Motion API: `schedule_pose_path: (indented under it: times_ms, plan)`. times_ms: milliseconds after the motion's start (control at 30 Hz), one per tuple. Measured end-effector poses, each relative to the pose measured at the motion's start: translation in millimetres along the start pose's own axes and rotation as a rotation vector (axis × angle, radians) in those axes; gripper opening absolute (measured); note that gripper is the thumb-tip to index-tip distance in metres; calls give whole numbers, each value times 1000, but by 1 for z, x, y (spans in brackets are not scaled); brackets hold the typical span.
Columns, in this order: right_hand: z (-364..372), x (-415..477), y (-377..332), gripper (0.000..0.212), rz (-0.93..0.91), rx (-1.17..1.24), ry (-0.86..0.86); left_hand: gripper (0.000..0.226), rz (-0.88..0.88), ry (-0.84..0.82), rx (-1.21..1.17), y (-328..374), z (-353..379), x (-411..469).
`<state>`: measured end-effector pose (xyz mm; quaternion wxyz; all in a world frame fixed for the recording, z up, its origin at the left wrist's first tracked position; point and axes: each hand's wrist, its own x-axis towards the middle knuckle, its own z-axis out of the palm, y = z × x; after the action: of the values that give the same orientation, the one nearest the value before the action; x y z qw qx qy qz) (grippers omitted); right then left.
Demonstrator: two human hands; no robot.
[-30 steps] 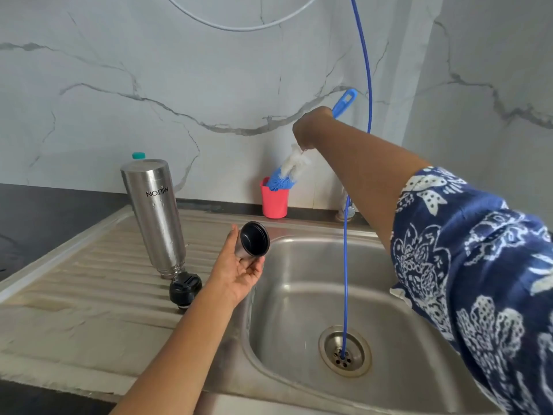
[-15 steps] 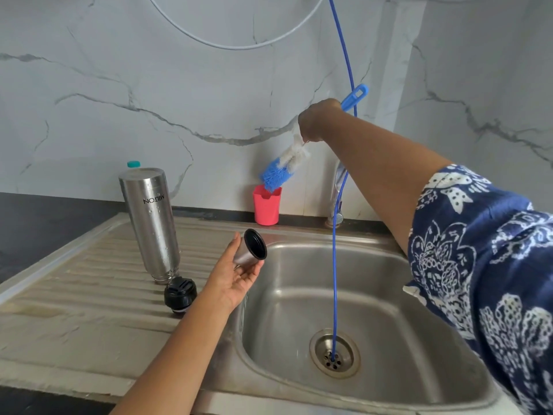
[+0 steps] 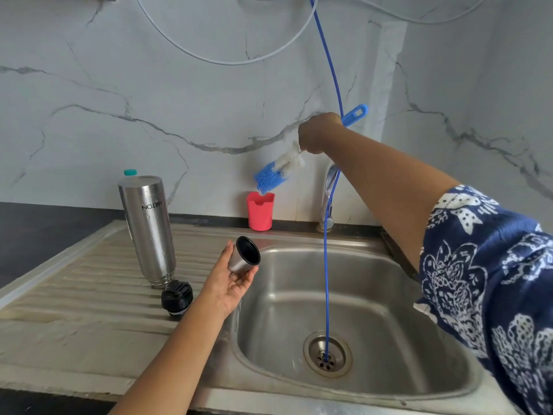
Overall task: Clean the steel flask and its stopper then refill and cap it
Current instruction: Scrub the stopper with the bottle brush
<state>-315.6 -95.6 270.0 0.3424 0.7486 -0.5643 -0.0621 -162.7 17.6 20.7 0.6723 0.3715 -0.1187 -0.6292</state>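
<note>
Flask (image 3: 148,232) stands mouth-down on the ribbed counter (image 3: 74,310) at centre left of the frame. Its black stopper (image 3: 177,298) lies just beside the mouth, nearer the camera. Left hand (image 3: 230,284), mid-frame, has its grip cradling a steel cup (image 3: 245,256) whose dark opening faces the sink (image 3: 389,310). Right hand (image 3: 317,133), upper centre, has its grip closed round a bottle brush (image 3: 278,172), bristles just above a red holder (image 3: 260,211).

A dark worktop (image 3: 45,235) carries a ridged steel drainboard (image 3: 74,310) joined to a sink (image 3: 389,324). A steel flask (image 3: 148,229) stands neck-down on the ridges, its black stopper (image 3: 176,298) just beside the neck. A red cup (image 3: 259,211) stands at the wall behind the sink.
</note>
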Motion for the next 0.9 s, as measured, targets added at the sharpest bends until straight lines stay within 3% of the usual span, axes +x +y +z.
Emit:
schedule_pose_path:
  times_ms: [267,467,667,767,900]
  plan:
    - [22,-26,-4,21,37,138,29,61,-1,0,16,-1,1,-2]
    - [70,-69,3,37,167,525,3,66,-9,-4,66,-6,1,-2]
    - [128,-170,38,35,106,918,-18,72,-17,14,107,-11,1,2]
    - [156,-212,54,36,43,987,52,73,-24,11,140,-13,2,4]
    - [192,-238,62,59,-91,871,297,69,-34,-4,209,-15,6,2]
